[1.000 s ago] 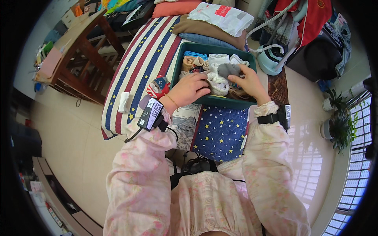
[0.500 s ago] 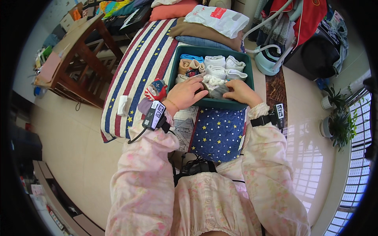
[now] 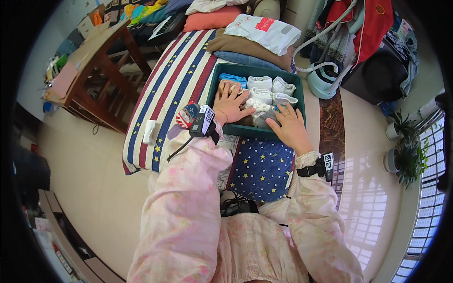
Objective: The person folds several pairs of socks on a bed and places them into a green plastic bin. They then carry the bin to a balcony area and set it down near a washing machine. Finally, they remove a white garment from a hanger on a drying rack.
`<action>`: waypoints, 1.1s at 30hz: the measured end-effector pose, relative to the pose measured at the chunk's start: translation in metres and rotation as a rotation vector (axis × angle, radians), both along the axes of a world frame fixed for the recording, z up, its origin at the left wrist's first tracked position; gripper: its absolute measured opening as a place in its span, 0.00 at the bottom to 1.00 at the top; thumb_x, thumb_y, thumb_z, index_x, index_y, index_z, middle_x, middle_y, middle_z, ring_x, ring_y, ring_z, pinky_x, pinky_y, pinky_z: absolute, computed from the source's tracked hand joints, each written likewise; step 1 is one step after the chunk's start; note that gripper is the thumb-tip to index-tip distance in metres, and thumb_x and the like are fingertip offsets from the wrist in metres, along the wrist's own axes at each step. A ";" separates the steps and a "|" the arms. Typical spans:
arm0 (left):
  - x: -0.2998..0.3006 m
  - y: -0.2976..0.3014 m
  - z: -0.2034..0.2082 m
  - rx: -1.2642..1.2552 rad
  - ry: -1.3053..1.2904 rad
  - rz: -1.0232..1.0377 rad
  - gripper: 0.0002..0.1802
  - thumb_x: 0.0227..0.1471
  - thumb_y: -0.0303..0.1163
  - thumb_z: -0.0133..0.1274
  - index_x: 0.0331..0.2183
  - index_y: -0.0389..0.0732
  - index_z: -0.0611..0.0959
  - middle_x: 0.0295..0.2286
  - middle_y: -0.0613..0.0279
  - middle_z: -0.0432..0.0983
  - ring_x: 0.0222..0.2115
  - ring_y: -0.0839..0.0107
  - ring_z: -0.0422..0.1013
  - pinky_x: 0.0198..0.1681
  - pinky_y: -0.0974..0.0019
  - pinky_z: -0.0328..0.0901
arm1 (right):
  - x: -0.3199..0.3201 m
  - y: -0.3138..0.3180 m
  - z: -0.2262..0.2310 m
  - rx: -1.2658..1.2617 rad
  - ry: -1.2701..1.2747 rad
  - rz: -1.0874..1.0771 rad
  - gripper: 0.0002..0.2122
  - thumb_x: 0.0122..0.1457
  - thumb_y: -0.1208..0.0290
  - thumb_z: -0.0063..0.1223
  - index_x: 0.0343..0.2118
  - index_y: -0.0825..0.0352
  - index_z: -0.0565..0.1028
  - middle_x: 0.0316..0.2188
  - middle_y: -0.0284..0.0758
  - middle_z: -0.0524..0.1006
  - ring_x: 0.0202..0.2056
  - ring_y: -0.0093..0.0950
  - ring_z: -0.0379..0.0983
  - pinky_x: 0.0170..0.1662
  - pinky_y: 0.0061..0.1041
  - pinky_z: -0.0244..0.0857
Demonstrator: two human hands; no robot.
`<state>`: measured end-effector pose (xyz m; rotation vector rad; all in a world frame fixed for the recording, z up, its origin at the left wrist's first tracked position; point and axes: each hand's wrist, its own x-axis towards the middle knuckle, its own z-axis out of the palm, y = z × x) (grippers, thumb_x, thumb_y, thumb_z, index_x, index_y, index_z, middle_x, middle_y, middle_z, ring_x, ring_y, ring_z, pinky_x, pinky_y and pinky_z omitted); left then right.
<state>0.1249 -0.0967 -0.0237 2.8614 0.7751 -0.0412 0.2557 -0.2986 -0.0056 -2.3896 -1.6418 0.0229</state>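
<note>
Already the teal bin [image 3: 300, 101] on the striped bed holds rows of rolled socks [image 3: 261, 95] — left hand [image 3: 230, 104] and right hand [image 3: 291, 129], fingers spread, press them flat, gripping nothing — little seemingly remains.

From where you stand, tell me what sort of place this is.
Most likely a bedroom at home: a striped, star-patterned quilt with folded clothes stacked on it, a green bin of rolled socks under both hands, and a garment steamer beside it.

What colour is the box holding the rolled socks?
Dark green plastic box, shown best in the head view.
</note>
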 end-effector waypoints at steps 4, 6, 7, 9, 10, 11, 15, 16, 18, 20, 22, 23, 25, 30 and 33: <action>-0.006 0.001 0.009 -0.078 -0.139 -0.029 0.40 0.49 0.65 0.44 0.58 0.55 0.63 0.61 0.55 0.47 0.62 0.46 0.39 0.60 0.39 0.39 | 0.006 0.000 -0.002 0.270 0.049 0.060 0.25 0.59 0.52 0.47 0.53 0.65 0.67 0.56 0.42 0.65 0.60 0.41 0.54 0.61 0.43 0.45; -0.015 0.000 0.025 -0.218 -0.315 -0.043 0.40 0.47 0.63 0.48 0.57 0.52 0.64 0.59 0.54 0.51 0.60 0.48 0.45 0.57 0.36 0.44 | 0.013 -0.004 -0.009 0.580 0.086 -0.019 0.23 0.58 0.59 0.50 0.53 0.67 0.67 0.55 0.44 0.65 0.59 0.42 0.55 0.61 0.41 0.47; -0.023 -0.004 0.033 -0.168 -0.455 -0.023 0.36 0.47 0.53 0.55 0.54 0.47 0.67 0.54 0.50 0.57 0.57 0.51 0.52 0.56 0.43 0.51 | 0.018 -0.008 -0.014 0.717 0.111 -0.066 0.23 0.57 0.62 0.52 0.53 0.68 0.66 0.55 0.45 0.65 0.59 0.42 0.56 0.60 0.41 0.48; -0.050 -0.011 0.048 -0.086 -0.702 -0.078 0.30 0.47 0.41 0.58 0.50 0.40 0.70 0.51 0.47 0.63 0.53 0.51 0.59 0.55 0.57 0.57 | 0.028 -0.019 -0.026 0.810 0.209 -0.259 0.21 0.55 0.70 0.53 0.52 0.71 0.66 0.52 0.47 0.66 0.56 0.42 0.60 0.59 0.36 0.52; -0.066 -0.015 0.054 -0.054 -0.790 -0.067 0.28 0.47 0.37 0.58 0.49 0.37 0.71 0.50 0.47 0.65 0.52 0.51 0.62 0.55 0.60 0.57 | 0.032 -0.023 -0.033 0.874 0.194 -0.358 0.21 0.56 0.70 0.52 0.51 0.73 0.66 0.51 0.46 0.68 0.55 0.40 0.61 0.59 0.34 0.53; -0.087 -0.019 0.057 -0.091 -0.816 -0.006 0.27 0.47 0.36 0.58 0.48 0.35 0.72 0.49 0.46 0.65 0.51 0.51 0.62 0.54 0.60 0.57 | 0.033 -0.023 -0.041 0.873 0.586 -0.477 0.20 0.56 0.70 0.52 0.50 0.74 0.67 0.48 0.45 0.69 0.51 0.37 0.64 0.56 0.33 0.56; -0.170 -0.018 0.046 -0.210 -0.913 0.351 0.23 0.49 0.35 0.57 0.45 0.34 0.74 0.45 0.47 0.70 0.47 0.55 0.67 0.51 0.62 0.61 | 0.042 -0.025 -0.058 0.870 1.666 -0.455 0.11 0.59 0.72 0.47 0.43 0.70 0.71 0.37 0.37 0.75 0.36 0.29 0.73 0.42 0.29 0.66; -0.187 -0.018 0.036 -0.221 -0.920 0.455 0.23 0.49 0.35 0.57 0.45 0.33 0.74 0.44 0.48 0.71 0.46 0.56 0.68 0.51 0.63 0.61 | 0.042 -0.023 -0.060 0.920 1.666 -0.406 0.10 0.59 0.73 0.46 0.42 0.70 0.71 0.36 0.37 0.75 0.36 0.29 0.73 0.41 0.29 0.66; -0.215 -0.017 0.012 -0.229 -0.937 0.607 0.23 0.49 0.35 0.57 0.45 0.32 0.74 0.44 0.48 0.71 0.47 0.56 0.67 0.51 0.62 0.60 | 0.040 -0.019 -0.060 0.897 1.513 -0.469 0.10 0.60 0.73 0.45 0.42 0.70 0.71 0.36 0.37 0.75 0.36 0.28 0.73 0.39 0.29 0.67; -0.232 -0.019 -0.012 -0.172 -0.912 0.697 0.23 0.48 0.34 0.58 0.44 0.32 0.73 0.44 0.47 0.70 0.47 0.55 0.66 0.52 0.61 0.60 | 0.034 -0.012 -0.058 0.889 1.411 -0.505 0.11 0.60 0.73 0.44 0.44 0.69 0.70 0.36 0.36 0.75 0.35 0.27 0.72 0.35 0.28 0.67; -0.241 -0.020 -0.030 -0.056 -0.888 0.679 0.25 0.45 0.34 0.59 0.44 0.33 0.73 0.42 0.47 0.70 0.46 0.53 0.66 0.51 0.59 0.60 | 0.028 -0.007 -0.057 0.900 1.379 -0.560 0.12 0.61 0.72 0.44 0.47 0.69 0.70 0.38 0.35 0.74 0.36 0.27 0.72 0.35 0.28 0.67; -0.241 -0.021 -0.036 -0.014 -0.920 0.648 0.25 0.44 0.34 0.60 0.44 0.33 0.73 0.42 0.47 0.70 0.45 0.52 0.66 0.50 0.58 0.61 | 0.025 -0.005 -0.056 0.893 1.363 -0.572 0.14 0.62 0.71 0.44 0.49 0.68 0.69 0.40 0.35 0.73 0.37 0.26 0.71 0.35 0.28 0.68; -0.233 -0.020 -0.043 -0.012 -0.916 0.641 0.28 0.42 0.34 0.61 0.45 0.34 0.72 0.42 0.48 0.70 0.44 0.51 0.66 0.48 0.57 0.61 | 0.021 -0.003 -0.055 0.899 1.364 -0.538 0.15 0.62 0.71 0.44 0.50 0.68 0.68 0.41 0.35 0.73 0.37 0.27 0.71 0.36 0.28 0.68; -0.192 -0.005 -0.048 0.075 -0.867 0.534 0.39 0.37 0.46 0.64 0.47 0.33 0.71 0.42 0.45 0.70 0.45 0.51 0.66 0.51 0.57 0.59 | 0.017 -0.007 -0.054 0.873 1.372 -0.570 0.16 0.63 0.68 0.44 0.51 0.70 0.68 0.42 0.37 0.73 0.41 0.27 0.71 0.42 0.27 0.67; -0.181 0.008 -0.053 -0.213 -0.879 0.734 0.45 0.34 0.52 0.65 0.49 0.33 0.71 0.43 0.44 0.70 0.46 0.52 0.66 0.52 0.57 0.60 | 0.010 -0.011 -0.058 0.967 1.318 -0.591 0.20 0.63 0.67 0.42 0.54 0.73 0.64 0.47 0.41 0.70 0.46 0.28 0.67 0.49 0.26 0.61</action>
